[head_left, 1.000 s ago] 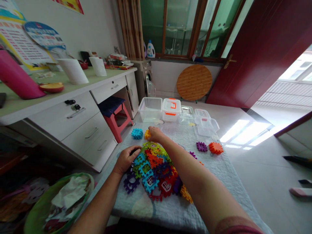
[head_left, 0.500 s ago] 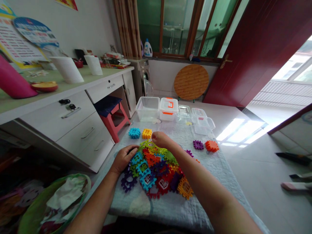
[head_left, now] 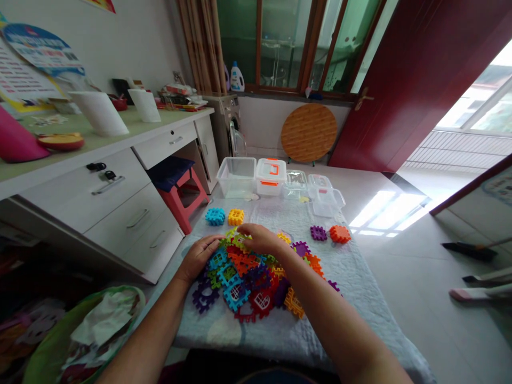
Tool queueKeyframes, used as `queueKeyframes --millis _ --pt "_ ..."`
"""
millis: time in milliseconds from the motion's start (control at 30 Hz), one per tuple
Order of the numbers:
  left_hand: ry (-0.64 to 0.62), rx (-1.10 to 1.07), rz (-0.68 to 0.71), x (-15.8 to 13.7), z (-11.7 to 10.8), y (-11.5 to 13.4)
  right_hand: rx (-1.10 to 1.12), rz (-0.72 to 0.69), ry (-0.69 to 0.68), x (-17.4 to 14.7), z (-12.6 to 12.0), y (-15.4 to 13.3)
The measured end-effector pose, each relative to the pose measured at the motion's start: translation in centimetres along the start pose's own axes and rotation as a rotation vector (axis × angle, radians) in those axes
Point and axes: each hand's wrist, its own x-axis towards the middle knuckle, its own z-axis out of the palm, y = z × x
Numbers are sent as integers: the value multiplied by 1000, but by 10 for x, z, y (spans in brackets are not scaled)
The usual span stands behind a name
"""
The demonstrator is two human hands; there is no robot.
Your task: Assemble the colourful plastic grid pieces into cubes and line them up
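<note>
A heap of notched plastic building panels point(head_left: 244, 280) in turquoise, red, purple, orange and lime green lies on the cloth-covered table. My left hand point(head_left: 201, 257) rests against the heap's left edge beside a turquoise panel point(head_left: 218, 258), its fingers stretched forward. At the far side of the heap, my right hand point(head_left: 259, 239) is closed with thumb and fingers around the edge of a lime-green panel point(head_left: 232, 236). My right forearm hides part of the heap. Beyond my hands sit a turquoise stack point(head_left: 215, 216) and a yellow stack point(head_left: 236, 216) of panels.
Purple panels point(head_left: 318, 233) and an orange stack point(head_left: 340, 234) lie on the right. Along the far edge stand an uncovered clear bin point(head_left: 237, 178), a lidded box with orange clips point(head_left: 271, 177) and clear lids point(head_left: 320, 184). A pink stool point(head_left: 182, 200) stands left of the table.
My right hand has come down from a fist near the yellow stack to the lime-green panel. My left hand stays at the heap's edge. The whole view has shifted slightly.
</note>
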Motion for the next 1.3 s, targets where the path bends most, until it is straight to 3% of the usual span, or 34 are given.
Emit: queueKeyframes --millis 233,533,800,1033,1300 --pt "26 8 -10 0 1 -3 32 119 158 -12 -3 11" --pt "41 -84 -29 1 1 -8 -248 127 -43 -12 0 1" --pt "45 -63 -50 0 0 -7 -258 111 -24 -13 -4 5" --pt "46 -49 -66 0 0 -3 -157 217 135 -16 -11 25" --pt "60 -39 -64 0 1 -3 -132 246 126 -20 -16 35"
